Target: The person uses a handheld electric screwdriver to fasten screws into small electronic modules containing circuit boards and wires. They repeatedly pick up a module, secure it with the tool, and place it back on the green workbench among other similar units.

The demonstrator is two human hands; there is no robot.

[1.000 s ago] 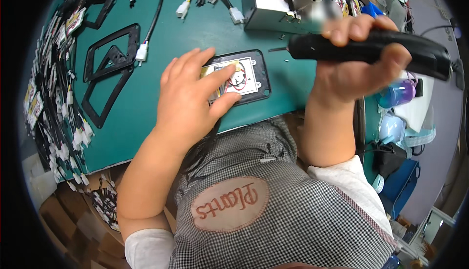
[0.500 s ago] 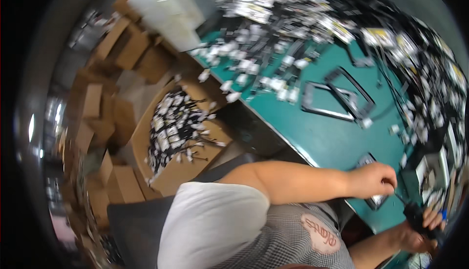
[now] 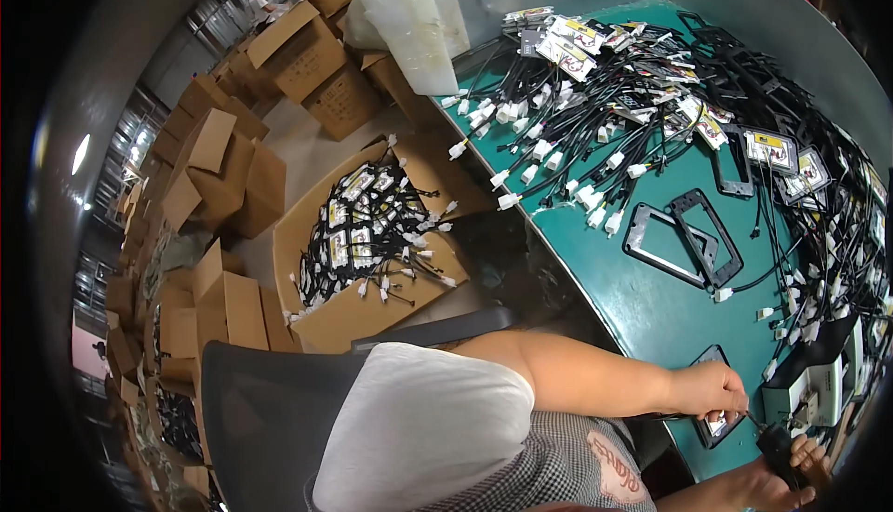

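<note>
My left hand [image 3: 712,391] is closed, its fingers pinched together above a flat black-framed unit [image 3: 714,430] on the green table. What is between those fingertips is too small to make out. At the lower right, my right hand [image 3: 786,479] is wrapped round a black electric screwdriver [image 3: 775,441]. Its thin shaft points up and left toward the left fingertips. Part of the unit is hidden under my left hand. Two empty black rectangular frames [image 3: 693,238], one crossed over the other, lie farther along the table.
Wired parts with white connectors [image 3: 577,121] cover the table's far side, and more heap up at right. A white box-shaped device [image 3: 819,391] stands by my right hand. Left of the table, an open carton [image 3: 344,326] holds similar parts; brown cartons [image 3: 326,75] stack behind.
The view has swung, so the table and cartons sit lower and farther right, and the picture is sharper. My left hand stays pinched over the unit; my right still grips the screwdriver.
</note>
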